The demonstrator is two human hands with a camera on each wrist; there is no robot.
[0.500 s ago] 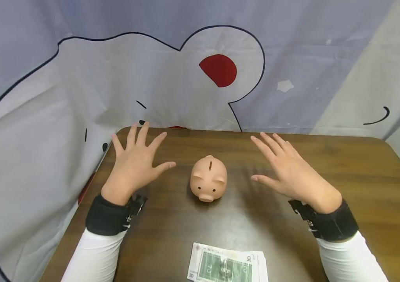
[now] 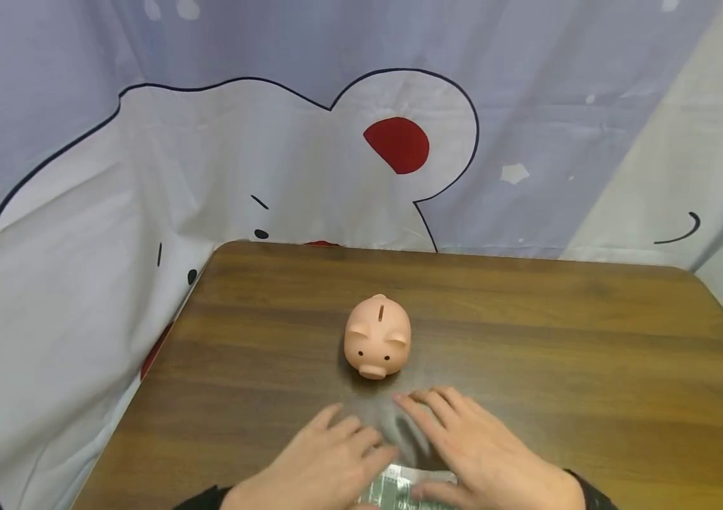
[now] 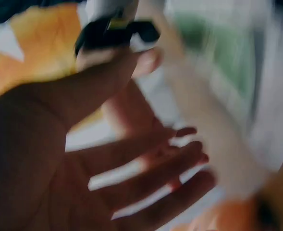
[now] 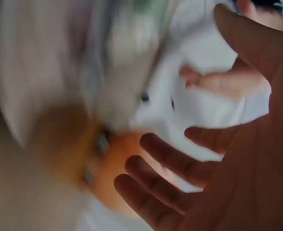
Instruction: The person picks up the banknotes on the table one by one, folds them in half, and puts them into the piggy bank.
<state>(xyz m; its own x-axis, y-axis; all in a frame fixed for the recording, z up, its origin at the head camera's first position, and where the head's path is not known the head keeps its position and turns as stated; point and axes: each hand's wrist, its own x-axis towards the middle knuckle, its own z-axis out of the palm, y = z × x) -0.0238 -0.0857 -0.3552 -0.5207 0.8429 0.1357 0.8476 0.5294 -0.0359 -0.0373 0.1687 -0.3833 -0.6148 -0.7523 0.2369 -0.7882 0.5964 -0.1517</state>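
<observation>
A pink piggy bank [image 2: 377,336] stands on the table with its snout toward me and the coin slot on top. In front of it, near the lower edge of the head view, lie green-and-white banknotes [image 2: 399,482], mostly covered by my hands. My left hand [image 2: 319,467] is over their left side, fingers loosely bent. Over the right side is my right hand [image 2: 485,450], its thumb apart from the fingers. Whether either hand touches the notes cannot be told. Spread fingers [image 4: 146,190] with nothing between them appear in the right wrist view; the left wrist view is blurred.
The brown wooden table [image 2: 559,340] extends to both sides of the piggy bank. Behind it and along its left hangs a printed cloth [image 2: 240,156] in white, grey-blue and red, close to the table's edge.
Both hands have come down and inward from either side of the piggy bank to the banknotes. The head view has tilted slightly up. The piggy bank still stands at its place.
</observation>
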